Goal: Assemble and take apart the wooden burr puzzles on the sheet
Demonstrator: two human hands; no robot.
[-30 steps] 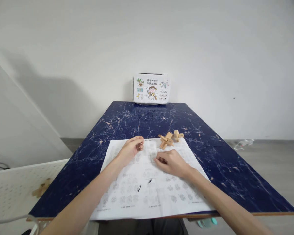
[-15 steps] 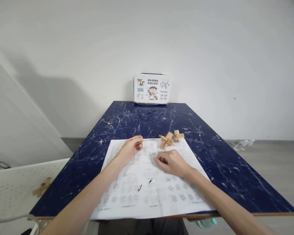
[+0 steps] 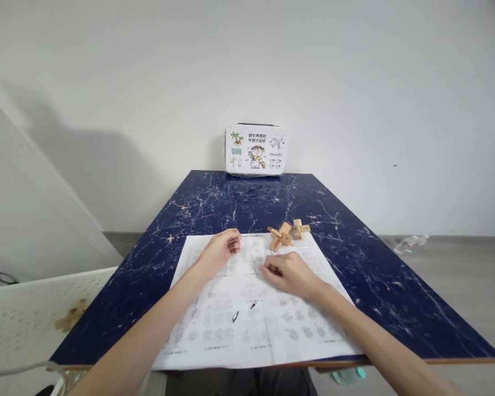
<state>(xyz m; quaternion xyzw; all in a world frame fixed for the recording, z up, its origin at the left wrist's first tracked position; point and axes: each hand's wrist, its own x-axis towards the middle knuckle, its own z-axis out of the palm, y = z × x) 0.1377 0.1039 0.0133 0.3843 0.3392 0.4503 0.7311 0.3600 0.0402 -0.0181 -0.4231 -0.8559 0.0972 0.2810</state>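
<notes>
Over the upper left of a printed paper sheet (image 3: 247,330), my left hand (image 3: 223,248) is loosely closed, its fingers curled, with nothing visible in it. My right hand (image 3: 289,273) rests on the sheet, also curled closed; nothing shows in its grip. Just beyond the right hand sits a wooden interlocking puzzle (image 3: 281,237) made of crossed pieces. A second, smaller wooden puzzle (image 3: 300,228) stands right behind it. Two small black slender items, a nearer one (image 3: 235,316) and a farther one (image 3: 253,304), lie on the paper between my forearms.
The blue marble-patterned table (image 3: 247,203) carries a white illustrated case (image 3: 256,149) at its far edge, against the wall. At lower left, a white perforated surface (image 3: 28,308) holds wooden pieces (image 3: 71,316). Clear plastic (image 3: 410,243) lies on the floor at right.
</notes>
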